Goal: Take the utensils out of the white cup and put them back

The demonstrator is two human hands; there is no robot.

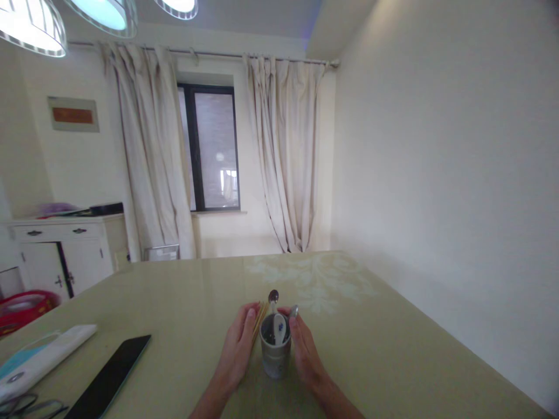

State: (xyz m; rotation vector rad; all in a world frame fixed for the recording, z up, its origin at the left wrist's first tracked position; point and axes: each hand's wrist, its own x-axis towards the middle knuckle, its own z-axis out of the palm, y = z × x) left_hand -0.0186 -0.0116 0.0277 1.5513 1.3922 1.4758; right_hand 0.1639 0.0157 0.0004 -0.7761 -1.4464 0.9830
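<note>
A grey cup point(275, 362) stands upright on the table between my hands. Inside it are a white spoon with a blue mark point(279, 329) and a metal spoon point(273, 296) whose bowl points up. My left hand point(238, 343) is closed around thin wooden chopsticks point(261, 320), which slant along the cup's left side. On the other side, my right hand point(307, 352) curls against the cup's right rim, fingertips behind it. Another shiny spoon point(294, 311) shows between that thumb and fingers; its lower end is hidden.
To the left on the table point(187, 308) lie a black phone-like slab point(109, 378), a long white object point(50, 358), a blue mask-like item point(20, 359) and dark-framed glasses point(32, 405). A wall point(458, 203) borders the table's right side. A red basket point(30, 308) sits beyond the left edge.
</note>
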